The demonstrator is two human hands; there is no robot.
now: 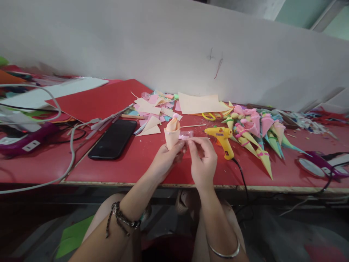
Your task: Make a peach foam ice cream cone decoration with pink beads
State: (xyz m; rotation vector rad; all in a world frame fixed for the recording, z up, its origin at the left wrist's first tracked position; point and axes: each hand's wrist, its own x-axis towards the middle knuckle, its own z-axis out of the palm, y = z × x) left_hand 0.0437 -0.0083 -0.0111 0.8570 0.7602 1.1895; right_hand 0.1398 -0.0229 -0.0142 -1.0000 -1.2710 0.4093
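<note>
My left hand (166,160) is closed around the lower part of a cream craft ice cream cone (171,136), held upright over the red table. An orange swirl (173,124) tipped with a small pink ball fills the cone's mouth. Close beside it, my right hand (203,160) pinches thumb and forefinger together near the left fingertips; whatever is between them is too small to make out. Just behind the fingers lies a small clear bag (189,134) with something pink in it. To the right of my right hand lies a yellow glue gun (221,137).
Finished-looking paper cones (256,127) are heaped at the right. A black phone (113,140) lies at the left, near a purple power strip (29,138) and white cable. Paper scraps (148,107), a cream sheet (199,103), yellow scissors (208,116) and a thin stick (193,126) lie farther back.
</note>
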